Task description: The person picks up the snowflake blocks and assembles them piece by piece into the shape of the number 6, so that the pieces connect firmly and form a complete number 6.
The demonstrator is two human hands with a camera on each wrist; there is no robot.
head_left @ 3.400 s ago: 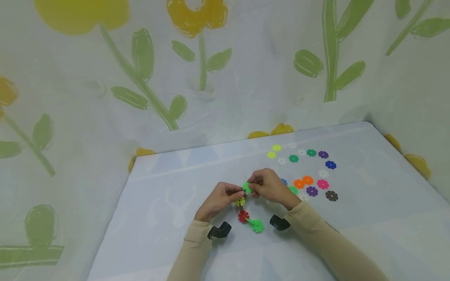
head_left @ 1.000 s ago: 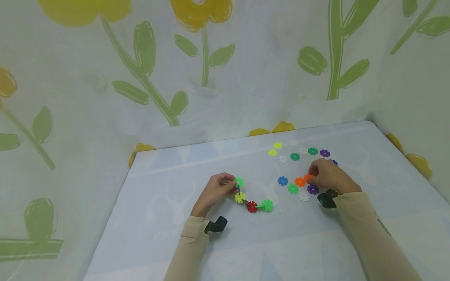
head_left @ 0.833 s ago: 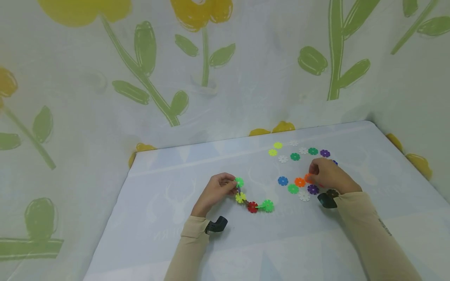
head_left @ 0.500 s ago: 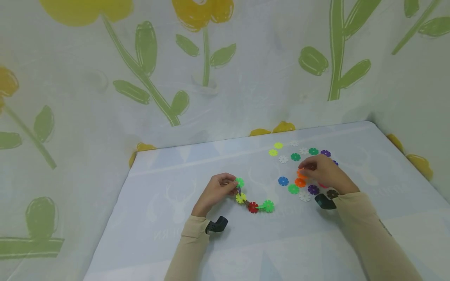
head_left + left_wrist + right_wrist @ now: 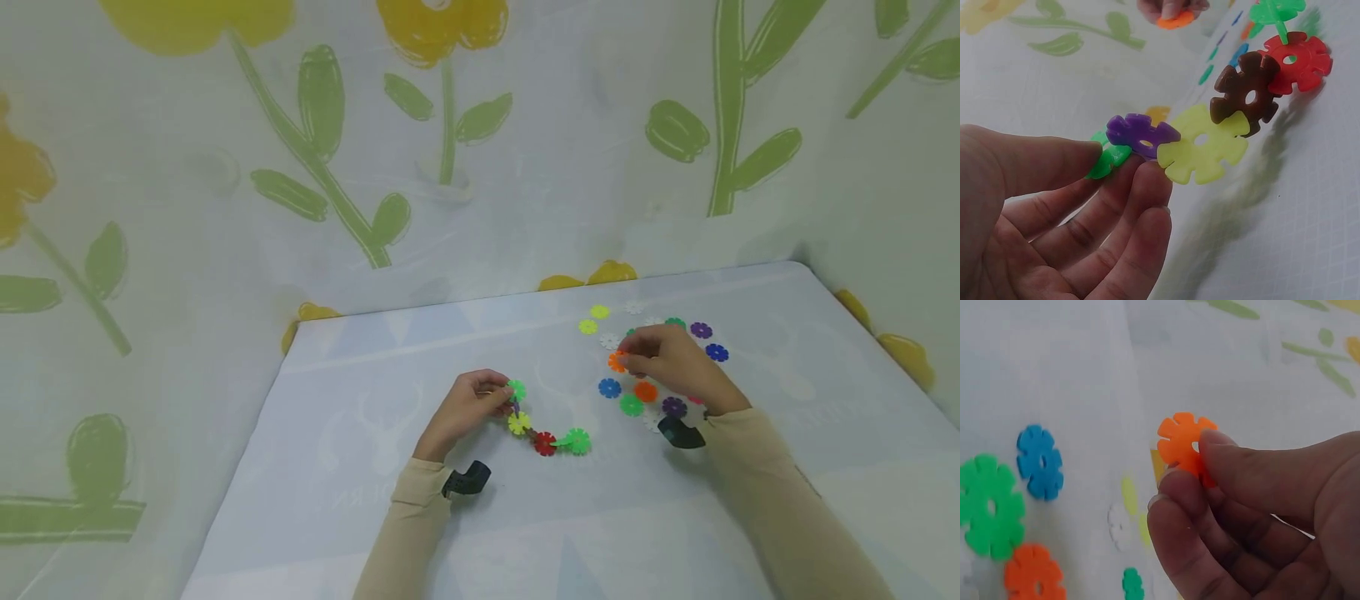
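My left hand [image 5: 467,410] pinches the green end disc [image 5: 1110,157] of a chain of notched plastic snowflake discs. From there the chain runs through a purple disc [image 5: 1141,134], a yellow disc [image 5: 1188,156], a brown disc [image 5: 1232,87] and a red disc [image 5: 1310,62] to green discs [image 5: 577,441] at its far end. Over the loose discs, my right hand [image 5: 675,362] holds an orange snowflake disc [image 5: 1179,440] between thumb and fingers. In the right wrist view this disc is seen above the table, its lower edge partly behind the fingertips.
Loose snowflake discs lie on the white-covered table [image 5: 360,533], among them a blue one [image 5: 610,387], a second orange one [image 5: 646,392], a green one [image 5: 632,405] and a dark blue one [image 5: 717,352]. A flower-patterned curtain [image 5: 525,217] rises behind the table's back edge.
My right hand has left the chain, picked the orange disc from the loose ones, and moved left and up with it. My left hand keeps hold of the chain, whose far end has swung right.
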